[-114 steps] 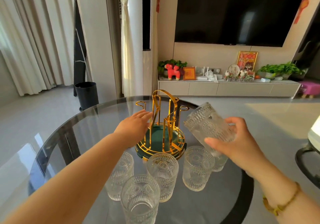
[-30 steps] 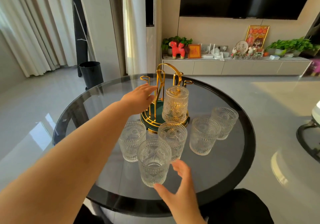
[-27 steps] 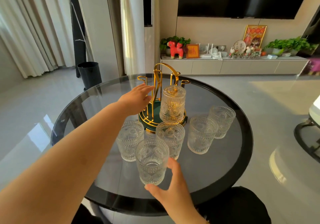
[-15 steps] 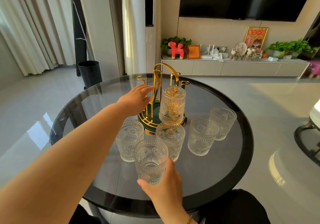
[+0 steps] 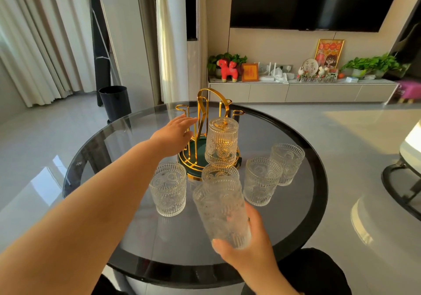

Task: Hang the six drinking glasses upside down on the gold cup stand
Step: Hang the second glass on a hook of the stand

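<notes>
A gold cup stand [image 5: 206,103] with a green base stands at the back of a round glass table [image 5: 114,148]. One ribbed glass [image 5: 222,143] hangs upside down on its front right peg. My left hand [image 5: 174,135] lies flat against the stand's left rods, fingers stretched out. My right hand [image 5: 250,256] grips another ribbed glass [image 5: 223,210] by its lower part, lifted off the table and tilted, at the near side. Several more glasses stand upright on the table: one on the left [image 5: 168,189], one behind the held glass [image 5: 219,172], two on the right [image 5: 262,180].
The table's black rim [image 5: 319,180] curves close to the right-hand glasses. A black bin [image 5: 115,102] stands on the floor beyond the table on the left. A low TV cabinet [image 5: 296,91] lines the far wall. A dark seat [image 5: 319,272] sits at the lower right.
My right hand has closed on the nearest glass and lifted it off the table, tilting it. The left hand has stayed on the stand.
</notes>
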`<state>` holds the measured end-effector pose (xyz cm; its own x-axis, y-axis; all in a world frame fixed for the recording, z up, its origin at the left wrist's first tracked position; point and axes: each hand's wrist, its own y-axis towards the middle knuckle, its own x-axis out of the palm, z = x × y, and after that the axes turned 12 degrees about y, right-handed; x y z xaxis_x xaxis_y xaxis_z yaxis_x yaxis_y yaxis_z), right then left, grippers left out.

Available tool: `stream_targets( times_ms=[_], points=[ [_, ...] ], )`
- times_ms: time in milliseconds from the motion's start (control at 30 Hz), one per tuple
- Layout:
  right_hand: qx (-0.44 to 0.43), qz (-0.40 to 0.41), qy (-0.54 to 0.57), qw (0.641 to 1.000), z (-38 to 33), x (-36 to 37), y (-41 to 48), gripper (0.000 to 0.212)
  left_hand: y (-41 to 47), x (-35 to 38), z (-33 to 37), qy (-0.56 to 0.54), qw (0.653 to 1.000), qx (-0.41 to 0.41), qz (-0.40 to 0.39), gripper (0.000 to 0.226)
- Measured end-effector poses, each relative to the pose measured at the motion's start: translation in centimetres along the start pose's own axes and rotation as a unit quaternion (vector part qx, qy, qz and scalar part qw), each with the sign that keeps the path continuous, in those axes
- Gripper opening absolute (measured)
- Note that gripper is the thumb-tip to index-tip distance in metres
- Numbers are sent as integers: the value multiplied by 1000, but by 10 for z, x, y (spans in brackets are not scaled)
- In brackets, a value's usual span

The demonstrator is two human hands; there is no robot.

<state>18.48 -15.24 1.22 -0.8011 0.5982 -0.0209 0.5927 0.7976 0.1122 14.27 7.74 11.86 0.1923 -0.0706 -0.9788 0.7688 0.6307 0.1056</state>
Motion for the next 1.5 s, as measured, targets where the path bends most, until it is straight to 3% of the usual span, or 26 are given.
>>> stream_targets(
  times_ms=[233,433,533,1033,1333,1500],
  points=[
    [-26,-42,-73,996,-65,-58,25,61,-3,-3,0,-7,1000,-9,-1,45],
    [-70,-5,-31,997,-107,-80,70,49,1,-1,-4,16,1000,-14,12,46],
    [-60,24,-11,998,-120,-83,92,65,3,1,-9,16,1000,-14,16,46],
    [-143,119,-111,976,-149,-79,185,60,18,0,-18,-26,999,-14,32,42],
    [-179,31,-189,965,-158,-57,231,63,41,6,-17,25,999,-39,30,45],
    [-150,-27,-195,969,-144,-46,246,70,44,16,-20,45,997,-33,58,40]
  ],
)
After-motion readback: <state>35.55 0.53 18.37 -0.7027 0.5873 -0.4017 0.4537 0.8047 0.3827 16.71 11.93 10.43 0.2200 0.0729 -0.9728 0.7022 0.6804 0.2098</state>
